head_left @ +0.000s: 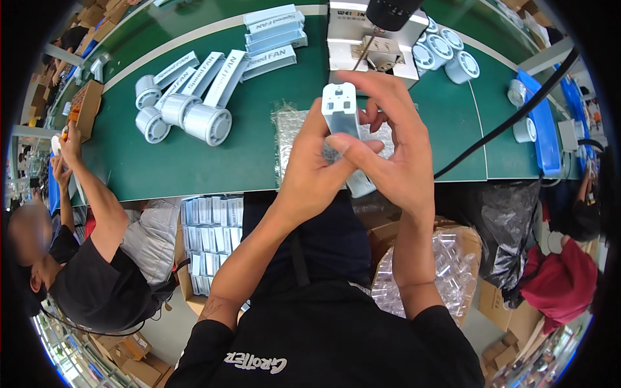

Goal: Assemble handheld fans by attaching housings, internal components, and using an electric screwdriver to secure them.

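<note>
Above the near edge of the bench, I hold a long pale blue plastic casing (340, 119) between both hands. Its white end, with small square openings, points up and away from me. My left hand (309, 168) grips the casing along its left side. My right hand (400, 145) closes on it from the right, thumb across the front and index finger near the top end. The casing's middle is partly hidden by my thumbs; its lower end shows below them. Beneath my hands lies a bubble wrap sheet (289, 139).
Fan bodies with round heads (208, 124) lie left on the green bench (259, 165), near stacked casings (268, 61). A bench press (378, 55) stands ahead, with round fan heads (462, 66) to its right. Below are boxed casings (213, 216) and clear plastic pieces (446, 271). A co-worker (97, 271) sits left.
</note>
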`<act>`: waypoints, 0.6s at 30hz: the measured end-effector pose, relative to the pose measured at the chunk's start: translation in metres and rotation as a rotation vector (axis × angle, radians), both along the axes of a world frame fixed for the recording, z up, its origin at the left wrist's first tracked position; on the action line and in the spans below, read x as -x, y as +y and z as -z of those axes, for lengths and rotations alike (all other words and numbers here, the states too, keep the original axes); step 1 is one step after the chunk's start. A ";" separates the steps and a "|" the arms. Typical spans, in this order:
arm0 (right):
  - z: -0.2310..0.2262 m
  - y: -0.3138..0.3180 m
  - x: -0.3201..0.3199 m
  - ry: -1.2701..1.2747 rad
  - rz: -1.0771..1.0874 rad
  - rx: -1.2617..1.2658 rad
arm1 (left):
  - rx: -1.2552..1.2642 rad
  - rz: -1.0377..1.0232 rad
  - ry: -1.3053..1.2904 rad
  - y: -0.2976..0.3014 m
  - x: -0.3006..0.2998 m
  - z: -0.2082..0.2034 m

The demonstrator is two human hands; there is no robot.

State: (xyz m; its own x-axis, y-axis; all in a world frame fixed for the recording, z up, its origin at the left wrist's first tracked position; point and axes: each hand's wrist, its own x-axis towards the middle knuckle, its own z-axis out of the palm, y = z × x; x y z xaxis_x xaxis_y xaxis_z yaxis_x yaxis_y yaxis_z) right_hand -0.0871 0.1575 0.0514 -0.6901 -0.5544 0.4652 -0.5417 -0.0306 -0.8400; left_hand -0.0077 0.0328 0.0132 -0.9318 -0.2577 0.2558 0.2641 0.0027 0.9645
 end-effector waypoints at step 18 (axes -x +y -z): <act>0.026 0.029 -0.006 -0.155 -0.076 0.146 | 0.464 0.004 -0.080 -0.001 -0.022 0.006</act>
